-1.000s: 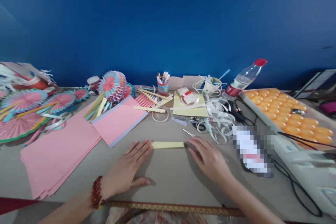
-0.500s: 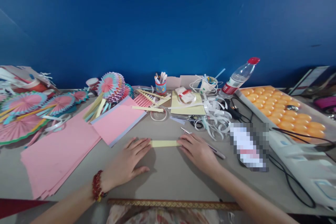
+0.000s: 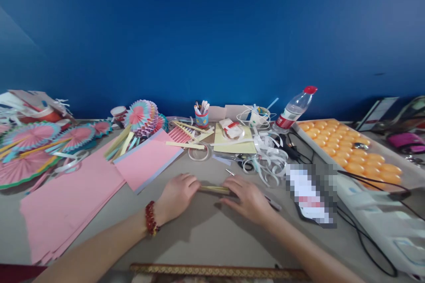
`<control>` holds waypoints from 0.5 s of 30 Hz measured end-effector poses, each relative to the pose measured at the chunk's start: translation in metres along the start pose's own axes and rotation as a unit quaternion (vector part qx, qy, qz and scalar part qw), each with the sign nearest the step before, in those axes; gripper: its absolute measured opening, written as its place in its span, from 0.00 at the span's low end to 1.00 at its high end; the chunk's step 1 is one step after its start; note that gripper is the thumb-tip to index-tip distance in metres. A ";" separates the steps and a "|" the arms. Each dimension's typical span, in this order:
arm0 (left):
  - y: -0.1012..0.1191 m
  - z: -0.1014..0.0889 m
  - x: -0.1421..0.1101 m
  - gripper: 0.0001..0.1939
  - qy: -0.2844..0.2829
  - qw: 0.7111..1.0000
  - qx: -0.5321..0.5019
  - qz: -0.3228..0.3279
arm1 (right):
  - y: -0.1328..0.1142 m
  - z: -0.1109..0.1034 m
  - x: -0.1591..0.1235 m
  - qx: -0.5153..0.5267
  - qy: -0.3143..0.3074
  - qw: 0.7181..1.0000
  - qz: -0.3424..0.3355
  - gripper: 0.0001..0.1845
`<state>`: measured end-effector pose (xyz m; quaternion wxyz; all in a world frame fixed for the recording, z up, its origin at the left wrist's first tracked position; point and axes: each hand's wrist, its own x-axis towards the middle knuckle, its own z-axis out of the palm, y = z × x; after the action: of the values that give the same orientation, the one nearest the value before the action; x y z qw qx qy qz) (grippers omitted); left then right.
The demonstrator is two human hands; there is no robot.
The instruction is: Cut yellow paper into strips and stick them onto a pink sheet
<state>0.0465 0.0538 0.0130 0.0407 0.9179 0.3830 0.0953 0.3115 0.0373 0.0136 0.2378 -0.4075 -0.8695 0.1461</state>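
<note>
A narrow pale yellow paper strip (image 3: 215,189) lies crosswise between my two hands, seen nearly edge-on. My left hand (image 3: 179,196) is curled around its left end, its thumb hidden from view. At the right end, my right hand (image 3: 247,199) has its fingers bent over the strip, with the thumb set lower and towards me. Beneath the right hand passes a slim silver pen-like tool (image 3: 274,203); its thin tip shows beyond the fingers. Which kind of tool it is, I cannot tell.
Pink paper sheets (image 3: 73,203) and folded paper fans (image 3: 137,117) are on the left. Behind my hands are a pen cup (image 3: 201,119), a tape roll (image 3: 198,152) and curled white strips (image 3: 270,154). A bottle (image 3: 295,110), a blurred-out phone (image 3: 310,196) and an orange-filled tray (image 3: 348,146) stand right.
My left hand has gone from lying flat to curling around the strip's end, moving slightly right. The strip has turned from flat to nearly edge-on. My right fingers have bent over its other end.
</note>
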 end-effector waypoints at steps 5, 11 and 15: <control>0.004 -0.017 -0.006 0.14 0.010 0.985 -0.168 -0.044 | -0.012 -0.006 0.005 0.138 0.008 0.986 0.092 0.17; 0.007 -0.024 -0.014 0.17 -0.050 0.922 -0.361 -0.133 | -0.012 -0.004 0.012 0.254 0.006 0.953 0.165 0.20; 0.003 -0.018 -0.015 0.20 -0.128 0.796 -0.550 -0.220 | 0.001 0.003 0.014 0.334 0.005 0.920 0.203 0.21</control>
<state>0.0346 0.0409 0.0285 0.6067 0.6361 0.4489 0.1603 0.3022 0.0487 0.0151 0.3301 -0.4730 -0.6672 0.4714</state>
